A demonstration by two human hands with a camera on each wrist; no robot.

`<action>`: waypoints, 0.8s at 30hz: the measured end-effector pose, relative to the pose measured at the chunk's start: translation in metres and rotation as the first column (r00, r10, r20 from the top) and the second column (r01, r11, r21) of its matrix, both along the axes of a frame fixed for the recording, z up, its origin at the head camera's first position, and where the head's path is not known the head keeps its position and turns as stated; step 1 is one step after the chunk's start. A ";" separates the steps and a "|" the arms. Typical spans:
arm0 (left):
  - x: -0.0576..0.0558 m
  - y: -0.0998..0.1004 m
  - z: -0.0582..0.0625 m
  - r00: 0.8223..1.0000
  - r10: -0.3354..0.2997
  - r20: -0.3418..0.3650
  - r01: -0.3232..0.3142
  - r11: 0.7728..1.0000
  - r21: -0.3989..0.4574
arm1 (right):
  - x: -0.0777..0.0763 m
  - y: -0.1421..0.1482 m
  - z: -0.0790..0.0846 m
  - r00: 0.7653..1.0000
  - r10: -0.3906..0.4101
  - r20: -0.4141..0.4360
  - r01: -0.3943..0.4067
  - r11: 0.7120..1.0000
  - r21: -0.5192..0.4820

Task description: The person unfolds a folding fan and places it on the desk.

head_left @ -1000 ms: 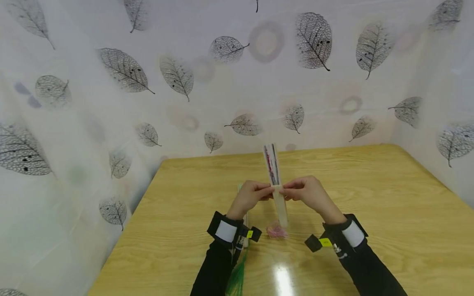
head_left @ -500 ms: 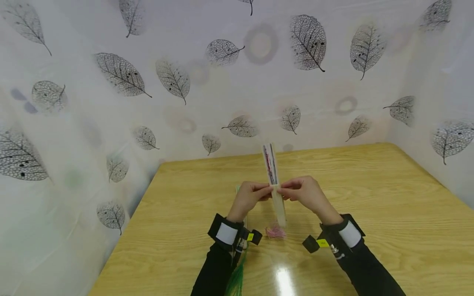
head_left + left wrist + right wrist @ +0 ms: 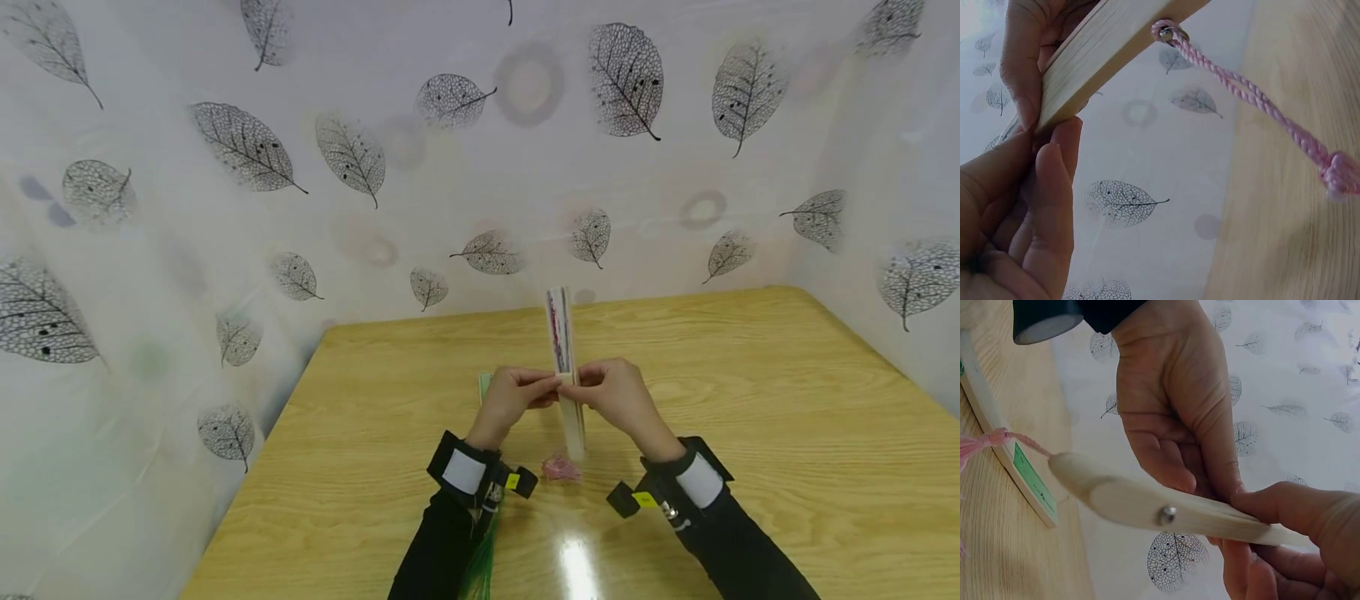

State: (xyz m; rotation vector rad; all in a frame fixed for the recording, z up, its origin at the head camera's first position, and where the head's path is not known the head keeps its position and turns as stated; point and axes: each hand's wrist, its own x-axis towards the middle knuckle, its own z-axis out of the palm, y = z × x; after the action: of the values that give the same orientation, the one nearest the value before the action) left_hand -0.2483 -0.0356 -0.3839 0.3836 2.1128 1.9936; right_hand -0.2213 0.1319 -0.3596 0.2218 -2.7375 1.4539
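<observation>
A folded folding fan (image 3: 573, 429) stands nearly upright between the hands in the head view, pale wooden ribs below and a white leaf edge with red and dark streaks above. My left hand (image 3: 510, 402) pinches it mid-length from the left. From the right, my right hand (image 3: 618, 400) pinches the same place, its thumb across the front. A metal rivet (image 3: 1167, 515) shows near the rounded end in the right wrist view. Through a small ring there, a pink cord (image 3: 1254, 100) runs to a knot; the pink tassel (image 3: 561, 468) appears below the fan.
A second folded fan with a green leaf (image 3: 1032, 478) lies on the wooden table (image 3: 712, 400), partly hidden by the left forearm. Its green tassel (image 3: 480, 567) trails toward the front. A leaf-patterned sheet (image 3: 420, 192) hangs behind and along the sides.
The fan has swung a little more upright, its top moving right. My right hand has shifted left, so its thumb now overlaps the fan's front. My left hand keeps its pinch.
</observation>
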 end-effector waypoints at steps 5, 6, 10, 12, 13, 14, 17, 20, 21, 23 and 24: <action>0.000 0.000 0.001 1.000 -0.009 0.022 0.008 1.000 0.024 | 0.001 -0.002 0.002 1.000 -0.029 0.006 0.029 1.000 -0.011; 0.000 0.000 0.001 1.000 -0.010 0.023 0.009 1.000 0.025 | 0.001 -0.002 0.002 0.999 -0.033 0.011 0.033 0.999 -0.015; 0.000 -0.001 0.001 0.999 -0.020 0.025 0.019 0.999 0.030 | 0.002 -0.002 0.003 0.999 -0.040 0.028 0.041 0.999 -0.034; -0.001 -0.002 0.001 0.999 -0.025 0.036 0.024 0.999 0.041 | 0.002 -0.002 0.004 0.998 -0.046 0.035 0.047 0.998 -0.044; -0.001 -0.002 0.001 0.999 -0.029 0.043 0.027 0.998 0.050 | 0.002 -0.002 0.004 0.998 -0.050 0.035 0.052 0.998 -0.046; -0.001 -0.003 0.001 0.998 -0.029 0.049 0.026 0.998 0.058 | 0.003 -0.001 0.004 0.998 -0.056 0.037 0.058 0.997 -0.047; 0.000 -0.003 0.001 0.997 -0.028 0.071 0.022 0.996 0.084 | 0.003 0.000 0.005 0.996 -0.080 0.045 0.082 0.995 -0.051; -0.001 -0.003 0.001 0.997 -0.026 0.071 0.019 0.996 0.089 | 0.002 0.000 0.005 0.994 -0.098 0.055 0.100 0.994 -0.048; -0.001 -0.003 0.001 0.997 -0.025 0.072 0.019 0.996 0.089 | 0.002 0.000 0.006 0.993 -0.100 0.058 0.103 0.993 -0.049; -0.001 -0.003 0.001 0.997 -0.026 0.066 0.020 0.996 0.085 | 0.001 0.000 0.005 0.993 -0.100 0.060 0.103 0.994 -0.048; -0.001 -0.003 0.001 0.998 -0.026 0.064 0.021 0.996 0.083 | 0.001 0.000 0.005 0.993 -0.099 0.060 0.102 0.994 -0.047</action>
State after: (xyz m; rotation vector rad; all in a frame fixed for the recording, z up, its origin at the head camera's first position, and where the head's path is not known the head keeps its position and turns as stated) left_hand -0.2497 -0.0387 -0.3825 0.3512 1.9837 2.0558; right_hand -0.2205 0.1321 -0.3548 0.0403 -2.7081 1.5236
